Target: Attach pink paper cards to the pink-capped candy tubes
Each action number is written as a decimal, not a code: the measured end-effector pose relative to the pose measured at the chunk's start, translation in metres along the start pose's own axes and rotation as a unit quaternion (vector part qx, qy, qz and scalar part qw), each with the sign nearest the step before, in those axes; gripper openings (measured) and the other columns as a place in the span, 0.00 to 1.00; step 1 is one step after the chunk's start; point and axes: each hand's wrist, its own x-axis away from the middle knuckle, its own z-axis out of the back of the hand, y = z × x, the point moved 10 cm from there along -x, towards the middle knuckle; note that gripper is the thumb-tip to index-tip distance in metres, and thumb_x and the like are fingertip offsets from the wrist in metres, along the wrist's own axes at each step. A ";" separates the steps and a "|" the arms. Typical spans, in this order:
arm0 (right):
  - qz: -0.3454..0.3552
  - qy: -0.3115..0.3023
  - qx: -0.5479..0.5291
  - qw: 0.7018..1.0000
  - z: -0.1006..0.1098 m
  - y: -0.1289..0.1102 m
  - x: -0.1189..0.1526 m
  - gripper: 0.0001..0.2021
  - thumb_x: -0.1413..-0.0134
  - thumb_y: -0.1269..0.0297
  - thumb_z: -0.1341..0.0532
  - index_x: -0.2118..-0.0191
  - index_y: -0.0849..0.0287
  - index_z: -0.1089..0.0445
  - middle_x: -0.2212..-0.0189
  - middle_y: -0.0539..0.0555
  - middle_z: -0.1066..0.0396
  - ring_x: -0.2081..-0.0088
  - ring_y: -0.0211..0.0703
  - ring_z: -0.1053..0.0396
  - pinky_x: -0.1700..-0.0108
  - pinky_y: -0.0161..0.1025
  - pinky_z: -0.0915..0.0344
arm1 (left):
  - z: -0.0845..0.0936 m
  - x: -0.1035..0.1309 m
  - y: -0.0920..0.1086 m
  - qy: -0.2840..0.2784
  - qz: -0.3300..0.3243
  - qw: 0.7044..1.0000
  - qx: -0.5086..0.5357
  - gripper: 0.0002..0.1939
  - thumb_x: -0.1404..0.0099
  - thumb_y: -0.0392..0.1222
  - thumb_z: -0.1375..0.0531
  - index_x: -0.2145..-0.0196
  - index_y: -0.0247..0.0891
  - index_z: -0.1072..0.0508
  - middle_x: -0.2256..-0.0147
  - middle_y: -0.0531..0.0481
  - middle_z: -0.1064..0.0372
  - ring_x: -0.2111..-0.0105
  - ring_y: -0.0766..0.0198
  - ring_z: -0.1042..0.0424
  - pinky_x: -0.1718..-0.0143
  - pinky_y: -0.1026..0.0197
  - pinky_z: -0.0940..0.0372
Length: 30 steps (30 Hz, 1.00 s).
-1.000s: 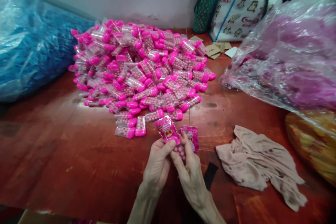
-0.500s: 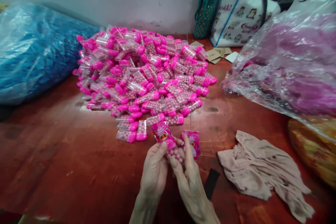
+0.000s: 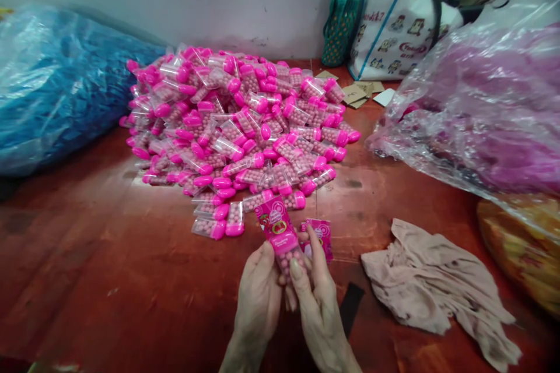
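Between my two hands is a small clear container of pink balls, tilted, with a printed pink sleeve around its upper part. My left hand grips it from the left, thumb at the sleeve's lower edge. My right hand holds the lower right side, its thumb across the balls and its index finger stretched upward. Just behind that finger lie other printed pink sleeves on the red-brown table. Beyond my hands is a large heap of pink-capped containers.
A blue-filled plastic bag is at the left, and a clear bag with pink contents at the right. A beige cloth lies at the right front. Cardboard pieces and a white tote bag are near the wall.
The sleeve now stands more upright and faces the camera more fully. My left thumb has shifted slightly left and down along the container.
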 end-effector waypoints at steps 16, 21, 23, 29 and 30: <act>0.108 0.067 0.241 0.962 0.015 -0.027 0.002 0.20 0.41 0.63 0.52 0.43 0.59 0.42 0.52 0.61 0.33 0.53 0.47 0.33 0.55 0.39 0.34 | 0.000 -0.002 -0.013 -0.033 0.001 0.997 -0.072 0.08 0.41 0.38 0.42 0.63 0.34 0.28 0.72 0.48 0.28 0.73 0.68 0.30 0.70 0.67 0.36; 0.138 0.130 0.263 0.946 0.043 -0.061 -0.003 0.18 0.47 0.60 0.43 0.52 0.60 0.33 0.59 0.59 0.35 0.59 0.47 0.33 0.59 0.40 0.34 | -0.003 -0.004 -0.009 -0.077 0.005 0.983 -0.166 0.07 0.39 0.38 0.45 0.66 0.34 0.29 0.77 0.50 0.31 0.80 0.69 0.33 0.79 0.67 0.37; 0.099 0.096 0.182 0.974 0.043 -0.059 -0.013 0.14 0.48 0.59 0.42 0.56 0.59 0.31 0.62 0.56 0.35 0.62 0.43 0.33 0.63 0.37 0.33 | -0.008 -0.001 -0.019 -0.122 0.039 0.970 -0.209 0.08 0.38 0.40 0.46 0.64 0.34 0.31 0.79 0.52 0.33 0.83 0.69 0.35 0.83 0.68 0.39; -0.051 0.051 -0.052 0.996 0.027 -0.006 -0.017 0.10 0.47 0.58 0.42 0.65 0.60 0.31 0.82 0.44 0.42 0.88 0.27 0.46 0.89 0.26 0.46 | -0.008 0.002 -0.025 -0.112 0.004 0.957 -0.268 0.08 0.38 0.42 0.46 0.71 0.35 0.34 0.79 0.55 0.39 0.83 0.73 0.39 0.85 0.72 0.46; -0.043 0.085 -0.057 0.994 0.032 -0.002 -0.013 0.10 0.48 0.59 0.42 0.65 0.60 0.31 0.81 0.44 0.42 0.87 0.27 0.46 0.89 0.26 0.46 | -0.007 0.002 -0.025 -0.099 -0.001 0.957 -0.273 0.09 0.38 0.42 0.46 0.72 0.35 0.35 0.80 0.55 0.40 0.84 0.74 0.40 0.85 0.72 0.47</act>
